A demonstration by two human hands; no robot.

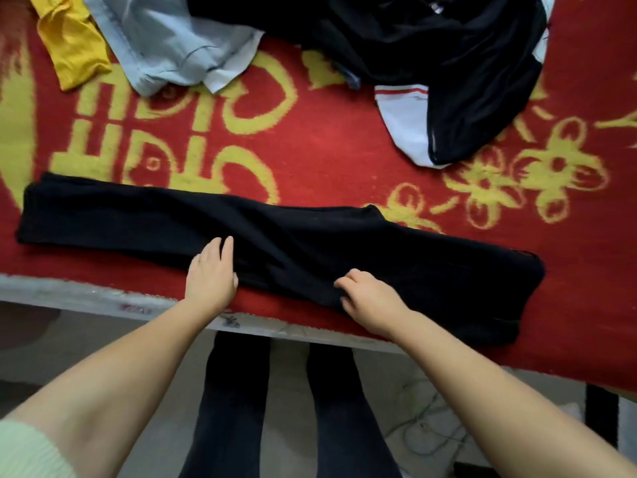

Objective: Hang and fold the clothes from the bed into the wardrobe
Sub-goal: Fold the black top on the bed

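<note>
On the red bed cover, left hand lies flat and right hand pinches black trousers.

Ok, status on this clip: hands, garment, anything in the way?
Left hand flat on black trousers. Right hand pinching their near edge. Trousers laid lengthwise on bed, not yet folded short. Nothing in the way.

Both hands on black trousers, bed.

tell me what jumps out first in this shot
A long black garment lies folded lengthwise across the near edge of the red and gold bedspread. The left hand lies flat on it; the right hand pinches its near edge. Unfolded clothes lie heaped at the far side.
</note>
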